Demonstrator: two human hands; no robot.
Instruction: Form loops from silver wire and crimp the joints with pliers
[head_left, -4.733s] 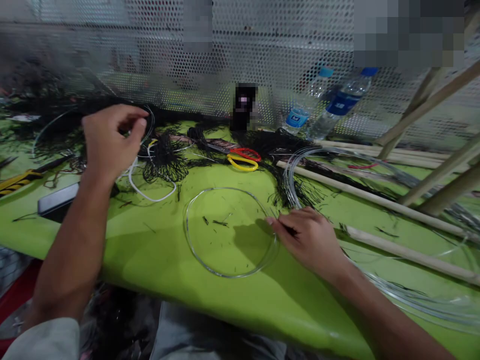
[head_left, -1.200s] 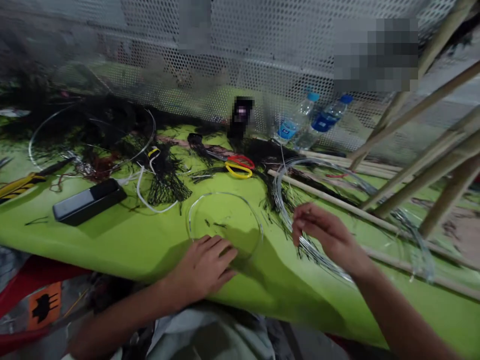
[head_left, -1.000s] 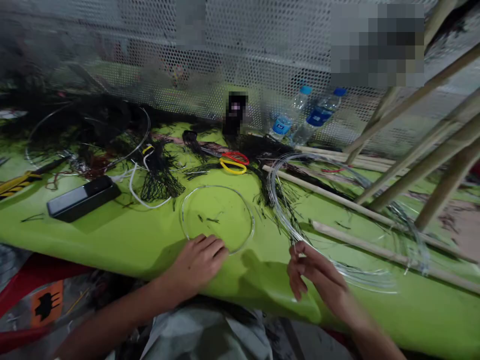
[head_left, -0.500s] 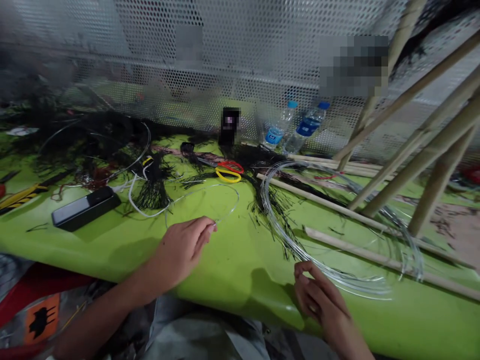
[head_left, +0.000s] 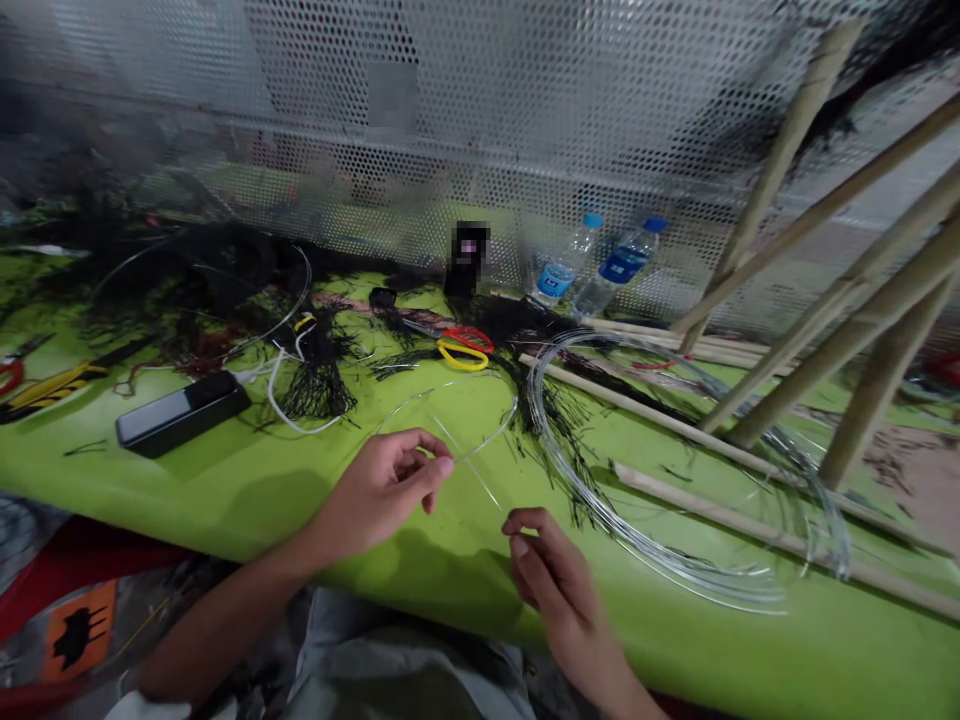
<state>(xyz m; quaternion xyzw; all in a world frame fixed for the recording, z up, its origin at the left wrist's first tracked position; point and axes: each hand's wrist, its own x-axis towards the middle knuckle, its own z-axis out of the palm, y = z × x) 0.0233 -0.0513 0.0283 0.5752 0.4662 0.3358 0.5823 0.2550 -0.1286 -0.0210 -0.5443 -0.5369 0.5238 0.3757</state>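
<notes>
Head view: 2 bottles (head_left: 621, 265) stood on the green table (head_left: 690, 660) by the mesh (head_left: 315, 110); my left hand (head_left: 386, 495) pinched a wire loop (head_left: 495, 437), my right hand (head_left: 555, 578) curled, hold unclear.

The wire loop (head_left: 504, 428) looks shiny and metallic; the table cover (head_left: 697, 655), smooth glossy plastic; the leaning poles (head_left: 859, 430) at right, matt wood; the far perforated panel (head_left: 315, 60), dull grey metal.

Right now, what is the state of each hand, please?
Left hand: closed, pinching a thin silvery wire loop.
Right hand: curled beside a thin, straight, pale strand; grip cannot be told.
</notes>
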